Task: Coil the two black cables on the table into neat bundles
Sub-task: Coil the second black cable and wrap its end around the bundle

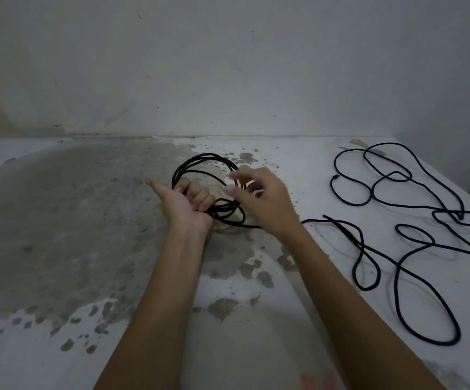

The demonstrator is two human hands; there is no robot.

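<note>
**Two black cables, one part-coiled: laying on the next loop**

Most of the frame is a white-painted table (59,220) with worn grey patches, set against a plain pale wall (228,66). At the right of the frame a long run of thin loose black cable (459,216) sprawls in open, overlapping loops. Which strands belong to which cable cannot be told. A tail leads from it toward the centre, where a round coil (224,211) of several turns is held just above the tabletop.

The left hand (186,201) grasps the coil, fingers curled round the gathered turns and thumb pointing away. The right hand (259,198) is at the coil's right edge with its fingers partly spread. Blur hides whether it pinches a strand.

The coil appears partly built, with much slack left. To do this step well, draw each new loop to match the existing turns, let the cable twist freely so it lies flat, and feed slack slowly so the crossed loops at right do not knot.

No container is in view; the cables rest on the tabletop or in the hand.
</note>
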